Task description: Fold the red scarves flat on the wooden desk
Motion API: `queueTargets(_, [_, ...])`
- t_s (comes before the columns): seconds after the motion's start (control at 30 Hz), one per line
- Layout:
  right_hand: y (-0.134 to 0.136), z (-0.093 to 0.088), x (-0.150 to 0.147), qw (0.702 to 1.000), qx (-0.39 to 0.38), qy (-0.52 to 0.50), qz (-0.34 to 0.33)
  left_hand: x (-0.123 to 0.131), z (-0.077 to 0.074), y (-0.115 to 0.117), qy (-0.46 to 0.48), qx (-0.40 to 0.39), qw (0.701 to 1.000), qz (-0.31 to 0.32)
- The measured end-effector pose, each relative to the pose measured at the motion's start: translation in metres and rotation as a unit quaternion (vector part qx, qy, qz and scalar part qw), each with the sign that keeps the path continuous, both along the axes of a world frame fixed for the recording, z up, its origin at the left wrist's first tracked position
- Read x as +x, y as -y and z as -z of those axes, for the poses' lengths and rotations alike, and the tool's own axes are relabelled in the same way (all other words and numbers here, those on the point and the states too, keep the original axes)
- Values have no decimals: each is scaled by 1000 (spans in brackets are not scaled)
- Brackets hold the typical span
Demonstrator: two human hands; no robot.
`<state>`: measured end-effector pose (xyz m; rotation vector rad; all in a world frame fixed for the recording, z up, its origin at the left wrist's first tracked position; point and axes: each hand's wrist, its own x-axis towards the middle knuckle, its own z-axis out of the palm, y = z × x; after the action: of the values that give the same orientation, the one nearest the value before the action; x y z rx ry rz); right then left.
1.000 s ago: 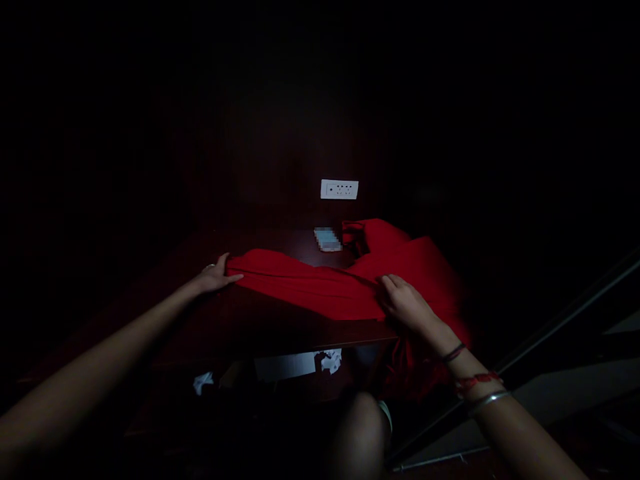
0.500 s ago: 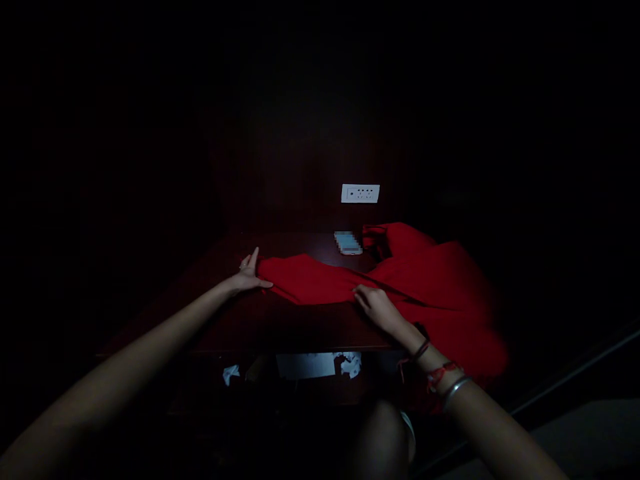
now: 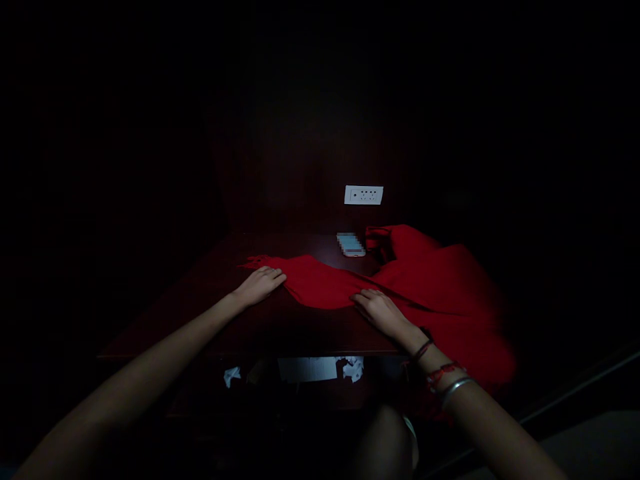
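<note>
A red fringed shawl (image 3: 325, 280) lies across the dark wooden table (image 3: 240, 333), flat and narrow on the left and heaped on the right. Its left end shows a short fringe. My left hand (image 3: 261, 283) has its fingers closed at the near edge of the cloth, close to that fringed end. Farther right, my right hand (image 3: 381, 311), with bangles and threads on its wrist, grips the same near edge. The thumbs are mostly out of sight.
A phone (image 3: 351, 245) with a lit, blurred screen rests behind the shawl. Above it, a white socket panel (image 3: 364, 195) is set in the wall. Under the tabletop, papers (image 3: 307, 369) and crumpled scraps (image 3: 353, 368) lie on a shelf. The surroundings are very dark.
My left hand has moved from the shawl's left end, where its fingers were spread, to the near edge slightly right, and has closed. My right hand has barely moved.
</note>
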<state>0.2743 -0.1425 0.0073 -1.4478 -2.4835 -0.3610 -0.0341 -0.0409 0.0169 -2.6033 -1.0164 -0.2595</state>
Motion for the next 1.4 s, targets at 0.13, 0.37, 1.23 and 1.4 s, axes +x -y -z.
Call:
queueTargets(0.13, [-3,1,3,998,-20,-58,11,-19,-5,8,36,42,998,-16])
queueTargets(0.37, [-5,-6,2,993,-19,-96,65,-20,15,7,-29,5,1000,-12])
queueTargets(1.23, [-67,-31,-18,973,-96,-59,202,-48,-12,-24,6,-186,976,-115])
queueTargets(1.4, [-79,-38,-22,973,-136,-95,160,-23,-29,-61,75,-102,984,-123])
